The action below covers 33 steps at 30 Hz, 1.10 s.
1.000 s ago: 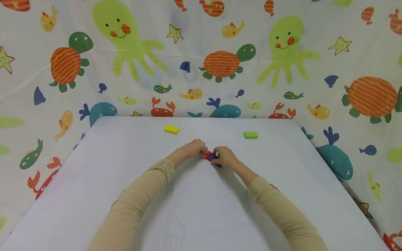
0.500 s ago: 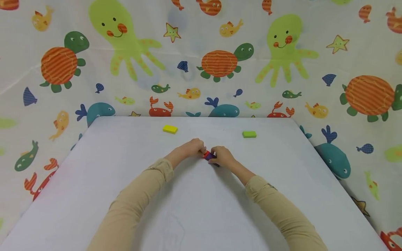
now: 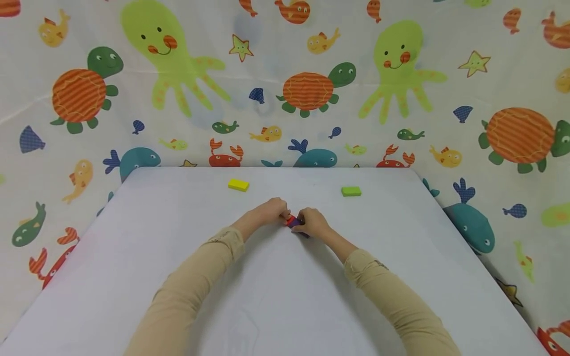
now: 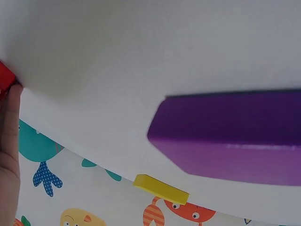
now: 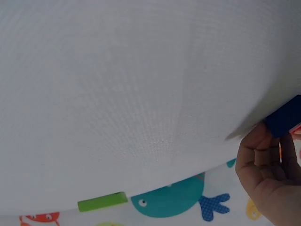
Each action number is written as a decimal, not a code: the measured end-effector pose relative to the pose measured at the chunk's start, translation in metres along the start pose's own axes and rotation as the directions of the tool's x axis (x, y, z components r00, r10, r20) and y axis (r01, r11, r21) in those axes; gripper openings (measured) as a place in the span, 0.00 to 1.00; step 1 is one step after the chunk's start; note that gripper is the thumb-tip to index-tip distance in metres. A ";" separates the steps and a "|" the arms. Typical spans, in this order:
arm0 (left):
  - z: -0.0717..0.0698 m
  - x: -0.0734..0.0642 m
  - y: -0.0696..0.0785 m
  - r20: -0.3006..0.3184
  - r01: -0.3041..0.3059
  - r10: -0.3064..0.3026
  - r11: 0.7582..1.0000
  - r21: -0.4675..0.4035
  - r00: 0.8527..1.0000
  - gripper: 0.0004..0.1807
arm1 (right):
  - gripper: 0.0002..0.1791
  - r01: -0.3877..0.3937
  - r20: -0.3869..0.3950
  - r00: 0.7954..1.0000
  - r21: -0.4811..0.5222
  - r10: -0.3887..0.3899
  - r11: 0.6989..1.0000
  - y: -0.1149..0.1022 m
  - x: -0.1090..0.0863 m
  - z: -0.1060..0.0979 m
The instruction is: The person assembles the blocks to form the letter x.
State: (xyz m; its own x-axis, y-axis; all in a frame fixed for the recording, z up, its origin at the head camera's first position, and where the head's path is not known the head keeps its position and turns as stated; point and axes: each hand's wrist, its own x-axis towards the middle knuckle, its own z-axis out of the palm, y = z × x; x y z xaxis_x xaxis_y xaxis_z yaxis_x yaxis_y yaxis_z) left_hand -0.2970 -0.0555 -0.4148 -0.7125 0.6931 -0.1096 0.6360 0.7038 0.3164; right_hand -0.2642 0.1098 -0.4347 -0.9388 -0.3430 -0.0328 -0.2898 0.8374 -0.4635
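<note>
Grips little changed: left hand (image 3: 273, 210) pinching red block (image 4: 5, 76), right hand (image 3: 314, 223) holding dark blue block (image 5: 285, 117).

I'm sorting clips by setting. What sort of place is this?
Probably an indoor play or filming corner: a white-covered table backed by a cloth printed with sea animals, with a yellow block and a green block on it. The wider room isn't visible.
</note>
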 end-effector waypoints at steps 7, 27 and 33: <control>0.000 0.003 -0.003 -0.014 -0.009 0.009 1.000 -0.015 1.000 0.12 | 0.15 0.004 -0.015 1.000 0.053 -0.003 0.999 0.002 -0.001 0.001; -0.003 0.005 -0.005 0.033 0.042 -0.039 0.992 -0.120 0.999 0.15 | 0.17 -0.021 -0.032 0.999 0.081 0.024 0.997 0.000 -0.005 0.001; -0.003 0.008 -0.007 0.025 0.070 -0.067 0.988 -0.141 0.997 0.17 | 0.17 -0.025 -0.037 0.999 0.069 0.027 0.997 -0.002 -0.001 0.000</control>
State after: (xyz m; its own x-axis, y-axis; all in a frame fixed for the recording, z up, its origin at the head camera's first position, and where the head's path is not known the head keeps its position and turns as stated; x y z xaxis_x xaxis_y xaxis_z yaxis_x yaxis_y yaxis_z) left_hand -0.3077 -0.0556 -0.4152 -0.7461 0.6478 -0.1538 0.5363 0.7217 0.4377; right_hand -0.2628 0.1085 -0.4339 -0.9525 -0.3044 -0.0129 -0.2531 0.8140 -0.5229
